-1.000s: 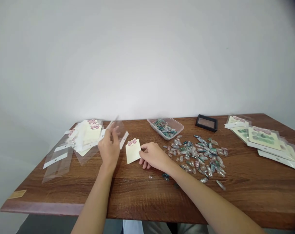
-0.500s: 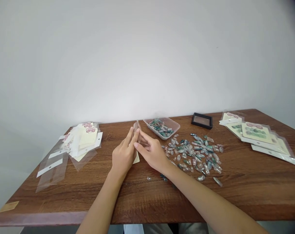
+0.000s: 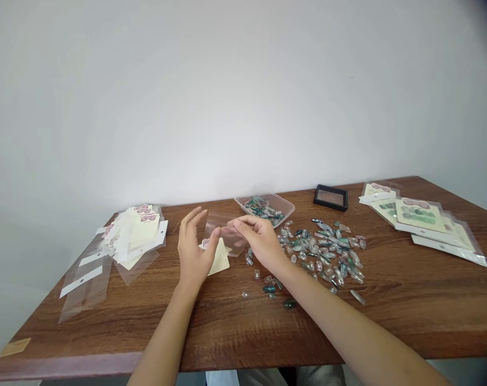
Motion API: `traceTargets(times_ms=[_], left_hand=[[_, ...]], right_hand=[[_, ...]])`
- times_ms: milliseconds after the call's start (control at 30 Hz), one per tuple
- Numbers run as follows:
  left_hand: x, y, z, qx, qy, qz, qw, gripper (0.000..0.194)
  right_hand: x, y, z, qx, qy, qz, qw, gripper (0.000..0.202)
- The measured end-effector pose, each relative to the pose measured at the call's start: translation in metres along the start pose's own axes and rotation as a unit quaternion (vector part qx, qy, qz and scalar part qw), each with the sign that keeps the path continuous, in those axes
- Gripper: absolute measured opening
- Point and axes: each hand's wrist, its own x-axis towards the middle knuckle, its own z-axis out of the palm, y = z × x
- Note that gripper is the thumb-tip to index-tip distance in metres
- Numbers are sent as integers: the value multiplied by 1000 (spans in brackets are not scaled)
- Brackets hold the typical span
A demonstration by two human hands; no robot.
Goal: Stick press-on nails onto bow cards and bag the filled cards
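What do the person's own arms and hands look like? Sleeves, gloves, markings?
Left forearm and right forearm: bare, no sleeves in view. Left hand and right hand: ungloved. No watch, bracelet, ring, cable or marking visible.

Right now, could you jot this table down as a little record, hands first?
Left hand: fingers spread, thumb near the clear bag; contact unclear
Right hand: pinching that clear bag
Partly behind bag: cream card, apparently on the table
Left side: card pile, clear sleeves
Far edge: plastic tub of nail-shaped pieces, black frame
Right side: scattered pieces, bagged cards
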Motion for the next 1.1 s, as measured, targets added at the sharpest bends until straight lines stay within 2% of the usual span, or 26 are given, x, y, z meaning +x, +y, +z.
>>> traceTargets(times_ms=[100, 167, 300, 400, 533, 633, 767, 867, 1100], left_hand=[[4, 0, -3, -87, -70, -88, 990, 25], [5, 2, -6, -136, -104, -131, 977, 25], [7, 5, -9, -195, -120, -184, 956, 27], [9, 4, -10, -224, -142, -214, 940, 28], [9, 2, -10, -253, -170, -245, 920, 27], [8, 0, -10, -264, -161, -264, 913, 27], [7, -4, -10, -273, -136, -289, 908, 25], [7, -5, -10, -291, -137, -307, 896, 25], [7, 4, -17, -325, -210, -345, 855, 26]], right_hand=[[-1, -3, 2, 15, -20, 21, 999, 34], [-1, -4, 2, 25, -26, 29, 999, 33], [3, -1, -2, 34, -13, 45, 998, 32], [5, -1, -5, 30, -16, 62, 997, 33], [4, -7, -8, 12, -50, 69, 996, 34], [2, -11, -9, -1, -68, 58, 996, 35], [-1, -11, -7, -17, -64, 48, 997, 32], [-3, -11, -5, -24, -58, 60, 996, 30], [-3, -13, -7, -51, -68, 88, 993, 23]])
